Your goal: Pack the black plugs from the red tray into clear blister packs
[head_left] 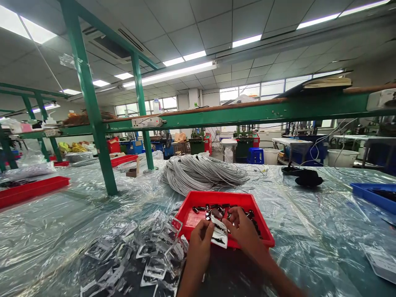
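Observation:
Over the near side of a red tray [262, 231], a small white-edged clear packet [220, 238] with dark pieces in it is between my hands. My left hand [200, 241] pinches the packet's left edge between thumb and fingers. At its upper right edge is the thumb of my right hand [243, 229], whose fingers are curled. I cannot make out exactly what the right fingertips grip. Small shiny black parts [225, 206] lie scattered in the tray behind the packet. To the left of my left hand is a loose heap of similar clear packets [154, 268].
A large coil of grey cable [198, 171] lies just behind the tray. Green posts [107, 165] and a green shelf beam [216, 117] cross ahead. Another red tray [37, 189] stands left, a blue tray [374, 196] right. Clear plastic sheeting covers the table [309, 231].

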A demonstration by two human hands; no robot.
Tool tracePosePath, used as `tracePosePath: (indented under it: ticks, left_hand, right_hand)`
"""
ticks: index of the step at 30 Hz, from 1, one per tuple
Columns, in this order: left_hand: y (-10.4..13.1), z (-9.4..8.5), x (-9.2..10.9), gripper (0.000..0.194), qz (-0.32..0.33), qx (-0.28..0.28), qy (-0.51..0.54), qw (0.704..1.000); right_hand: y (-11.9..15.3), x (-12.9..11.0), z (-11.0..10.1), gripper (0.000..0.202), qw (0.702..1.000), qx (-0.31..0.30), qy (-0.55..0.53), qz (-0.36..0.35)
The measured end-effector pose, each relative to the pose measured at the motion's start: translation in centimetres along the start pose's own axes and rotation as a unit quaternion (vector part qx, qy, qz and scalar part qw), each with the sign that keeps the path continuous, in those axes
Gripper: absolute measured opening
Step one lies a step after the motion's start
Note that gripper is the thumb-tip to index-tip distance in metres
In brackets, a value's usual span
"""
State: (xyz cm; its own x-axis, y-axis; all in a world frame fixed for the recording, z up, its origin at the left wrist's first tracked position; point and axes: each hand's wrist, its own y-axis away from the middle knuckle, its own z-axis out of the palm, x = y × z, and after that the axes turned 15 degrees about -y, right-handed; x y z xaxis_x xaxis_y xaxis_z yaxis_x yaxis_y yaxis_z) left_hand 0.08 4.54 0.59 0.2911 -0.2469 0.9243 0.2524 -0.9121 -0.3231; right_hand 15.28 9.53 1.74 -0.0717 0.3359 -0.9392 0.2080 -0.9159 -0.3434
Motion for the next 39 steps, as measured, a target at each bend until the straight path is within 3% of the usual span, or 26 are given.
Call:
tracePosePath:
  ticks: [1,3,6,10,13,16,19,22,24,27,30,34,37,39]
  left_hand:
    - [-0.1,0.0,-0.1,0.042,-0.004,0.008,-0.015,1.000]
    - [-0.1,-0.2,-0.1,0.040,0.002,-0.013,-0.030,0.999]
    - [0.1,-0.9,0.5,0.034,0.031,-0.102,-0.030,0.994]
    - [0.3,-1.5,1.0,0.031,0.055,-0.162,-0.046,0.984]
    - [0.1,-1.2,0.4,0.035,0.040,-0.135,-0.066,0.988]
    - [-0.2,-0.6,-0.8,0.043,0.003,-0.051,-0.085,0.995]
    - [-0.5,-0.4,-1.8,0.048,-0.040,0.016,-0.078,0.996]
    - [-0.9,-0.4,-2.4,0.050,-0.088,-0.012,-0.003,0.996]
    - [-1.1,-0.2,-2.6,0.052,-0.094,-0.032,0.075,0.992]
    - [-1.3,0.2,-2.5,0.059,-0.106,-0.037,0.153,0.982]
    - [-1.0,0.3,-2.2,0.056,-0.110,-0.058,0.122,0.985]
    - [-0.3,-0.1,-1.1,0.044,-0.030,-0.103,0.039,0.994]
    - [0.2,-0.5,0.0,0.039,0.019,-0.092,0.025,0.995]
    - [0.5,-0.6,0.6,0.038,0.029,-0.102,0.030,0.994]
  right_hand:
    - [0.0,-0.3,-0.1,0.034,0.997,0.001,0.057,-0.053]
    - [-0.1,-0.9,-0.3,0.028,0.987,-0.070,0.105,-0.100]
    - [0.0,-1.4,-0.7,0.030,0.977,-0.186,0.088,-0.061]
    - [0.0,-1.6,-1.4,0.027,0.966,-0.231,0.105,-0.047]
    - [-0.2,-1.5,-2.0,0.028,0.959,-0.210,0.171,-0.089]
    - [-0.7,-0.8,-2.4,0.033,0.971,-0.166,0.145,-0.095]
    - [-1.4,0.1,-2.6,0.041,0.994,-0.059,0.070,-0.053]
    - [-1.5,0.3,-2.1,0.046,0.982,0.054,0.134,-0.121]
    - [-1.2,0.0,-1.4,0.043,0.984,0.012,0.144,-0.108]
    - [-0.9,-0.1,-0.4,0.039,0.994,-0.097,0.043,0.001]
    - [-0.8,0.1,0.0,0.042,0.996,-0.061,-0.048,0.036]
    - [-0.4,0.3,0.7,0.046,0.995,-0.002,-0.103,0.015]
    - [0.4,0.3,1.5,0.048,0.980,-0.030,-0.184,0.068]
    - [0.8,0.3,1.9,0.048,0.953,-0.077,-0.260,0.134]
